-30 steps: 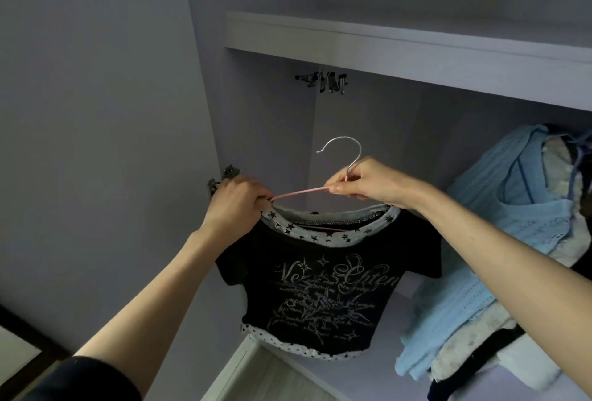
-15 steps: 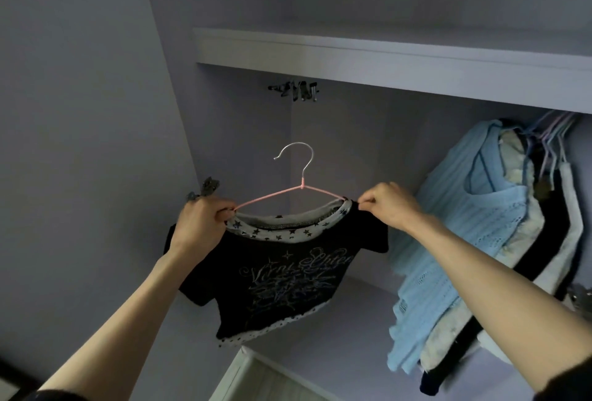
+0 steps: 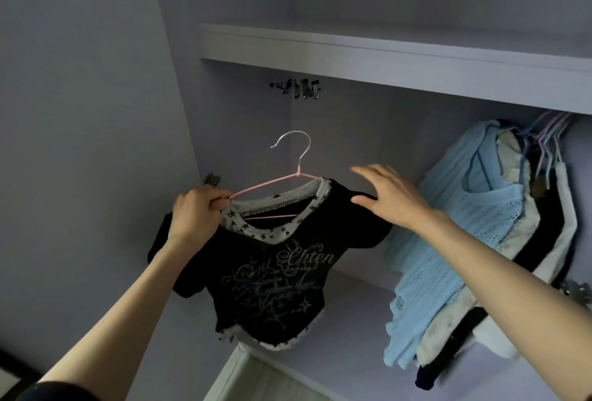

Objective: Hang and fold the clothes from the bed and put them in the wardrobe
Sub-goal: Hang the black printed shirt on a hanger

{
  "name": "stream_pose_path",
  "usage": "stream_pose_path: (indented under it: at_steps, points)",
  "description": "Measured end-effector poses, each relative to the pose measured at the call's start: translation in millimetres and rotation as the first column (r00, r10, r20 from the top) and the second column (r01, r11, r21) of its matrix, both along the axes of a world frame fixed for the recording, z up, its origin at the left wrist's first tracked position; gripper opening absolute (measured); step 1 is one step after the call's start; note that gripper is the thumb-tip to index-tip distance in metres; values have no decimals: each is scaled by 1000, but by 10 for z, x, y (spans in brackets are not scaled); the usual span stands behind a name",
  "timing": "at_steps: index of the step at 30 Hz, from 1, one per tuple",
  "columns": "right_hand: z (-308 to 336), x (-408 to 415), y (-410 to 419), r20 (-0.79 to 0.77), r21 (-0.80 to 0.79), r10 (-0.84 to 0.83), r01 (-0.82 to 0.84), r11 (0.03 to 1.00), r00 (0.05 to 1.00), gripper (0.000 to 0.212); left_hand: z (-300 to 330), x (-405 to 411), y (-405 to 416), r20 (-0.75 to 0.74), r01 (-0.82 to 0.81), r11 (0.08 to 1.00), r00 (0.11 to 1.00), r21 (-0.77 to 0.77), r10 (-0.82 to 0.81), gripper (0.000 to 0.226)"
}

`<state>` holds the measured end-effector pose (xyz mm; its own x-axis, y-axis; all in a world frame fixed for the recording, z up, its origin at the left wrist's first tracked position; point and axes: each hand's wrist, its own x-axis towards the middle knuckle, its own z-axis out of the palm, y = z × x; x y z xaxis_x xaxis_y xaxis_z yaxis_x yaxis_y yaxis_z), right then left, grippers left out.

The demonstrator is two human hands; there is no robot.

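**Black top on its hanger, held up inside the wardrobe**

Overhead, the wardrobe (image 3: 368, 157) fills the view, its pale walls running up to a long shelf (image 3: 384, 57) across the top. Below that shelf, on the right, a row of hung clothes (image 3: 499, 240) slopes down, a light blue knit at the front with pale and dark pieces behind it. Left of them, well apart, a black top (image 3: 272, 279) with silver lettering and a star-print collar sits on a pink hanger (image 3: 290, 173), whose silver hook points up in open air, touching nothing. Holding it there is the left hand (image 3: 195, 208), fingers curled tight around the hanger's left arm at the collar. Opposite, the right hand (image 3: 390, 195) is spread flat, fingers straight, with the thumb touching the top's right shoulder, gripping nothing
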<state>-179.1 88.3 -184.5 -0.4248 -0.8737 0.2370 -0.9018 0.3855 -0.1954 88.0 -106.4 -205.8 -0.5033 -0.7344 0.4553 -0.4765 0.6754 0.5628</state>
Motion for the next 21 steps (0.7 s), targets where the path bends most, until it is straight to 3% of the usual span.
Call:
stream_pose_path:
  at_steps: [2, 4, 6, 8, 12, 17, 21]
  points:
    - [18, 59, -61, -2, 34, 60, -60, 998, 998, 56, 30, -40, 17, 3, 43, 999, 999, 8, -43, 17]
    - [-7, 120, -127, 19, -18, 122, -121, 992, 992, 37, 48, -80, 33, 14, 97, 995, 995, 19, -97, 17]
    - [-30, 179, -123, 152, -121, 131, -113, 986, 980, 14, 47, -120, 37, 23, 134, 990, 991, 45, -136, 17]
    - [-75, 189, -95, 287, -199, 128, -72, 977, 949, 6, 27, -153, 27, 27, 146, 986, 988, 82, -149, 16]
    - [-115, 251, 26, 497, -269, 196, -65, 961, 845, 12, -78, -287, 60, 48, 199, 968, 977, 152, -208, 16]
    - [-139, 164, 347, 541, -242, 79, 65, 968, 838, 25, -71, -611, 267, 53, 303, 942, 948, 142, -313, 14]
    - [-181, 104, 597, 555, -298, 17, 180, 937, 832, 27, 92, -869, 457, -2, 365, 930, 931, 44, -365, 11]
